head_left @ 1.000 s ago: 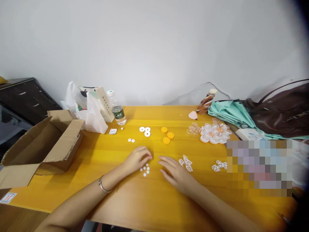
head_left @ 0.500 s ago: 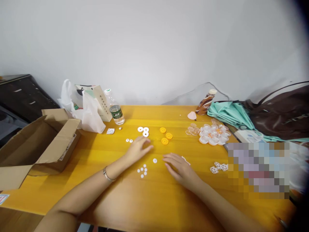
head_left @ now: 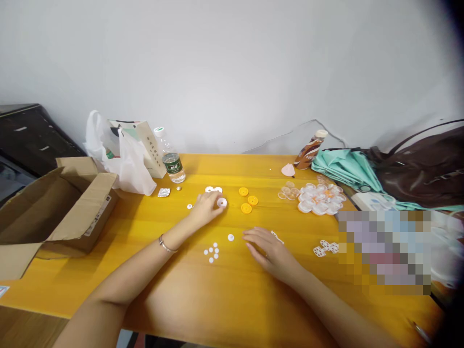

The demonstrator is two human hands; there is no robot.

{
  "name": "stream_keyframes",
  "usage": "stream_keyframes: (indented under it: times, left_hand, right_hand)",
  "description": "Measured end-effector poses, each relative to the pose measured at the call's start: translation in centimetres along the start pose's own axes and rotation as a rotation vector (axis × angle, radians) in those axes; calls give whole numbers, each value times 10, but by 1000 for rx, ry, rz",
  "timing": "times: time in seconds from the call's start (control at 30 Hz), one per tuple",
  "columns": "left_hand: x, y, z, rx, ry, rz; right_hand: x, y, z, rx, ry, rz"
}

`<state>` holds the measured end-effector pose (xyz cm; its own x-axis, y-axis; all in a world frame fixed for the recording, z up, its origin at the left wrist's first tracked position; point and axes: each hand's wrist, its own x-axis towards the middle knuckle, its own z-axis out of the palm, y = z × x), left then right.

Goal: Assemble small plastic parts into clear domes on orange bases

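My left hand [head_left: 207, 209] pinches a white plastic disc with a centre hole [head_left: 223, 203] between thumb and fingers, low over the table. Two matching white discs [head_left: 218, 189] lie just behind the fingers. A small white button-like piece [head_left: 189, 206] sits left of this hand. My right hand [head_left: 267, 249] rests on the table with its fingers loosely extended, holding nothing. Close to its fingertips lies a single small white disc [head_left: 231, 237]. Partly hidden behind the knuckles is a white openwork piece [head_left: 277, 236]. Three orange discs [head_left: 246, 208] lie beyond the hands.
Several tiny white discs [head_left: 211, 251] lie in front on the wooden table [head_left: 203, 299]. To the right are clear rings [head_left: 289, 193], clear-and-orange cases [head_left: 321, 199] and white cut-out pieces [head_left: 326, 248]. An open carton [head_left: 97, 212] and water bottle [head_left: 174, 166] stand left.
My left hand has closed on one white holed disc and drawn it slightly toward me and right, away from the other two. My right hand has stayed in place. The view shifted slightly.
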<state>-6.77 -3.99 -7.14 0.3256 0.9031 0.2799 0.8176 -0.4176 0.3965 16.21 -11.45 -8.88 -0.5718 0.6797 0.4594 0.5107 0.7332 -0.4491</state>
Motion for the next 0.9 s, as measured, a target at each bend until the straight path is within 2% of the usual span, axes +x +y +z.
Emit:
stream_keyframes:
  times: [0.17, 0.33, 0.47, 0.63, 0.77, 0.9]
  left_hand:
    - [-36, 31, -19, -115, -171, 241]
    - [-51, 39, -11, -2, -272, 287]
    - [-50, 33, 2, 24, -259, 256]
    - [-53, 33, 5, -87, -240, 212]
    - [-54, 27, -10, -194, -139, 198]
    - [-53, -5, -35, -203, -69, 91]
  right_hand:
    - [1, 4, 0, 31, 10, 11]
    - [1, 3, 2, 30, 16, 7]
    - [2, 1, 2, 20, 17, 0]
    - [1, 1, 3, 22, -9, 3]
    - [1, 1, 5, 44, 2, -7]
    - [0, -3, 8, 53, -3, -13]
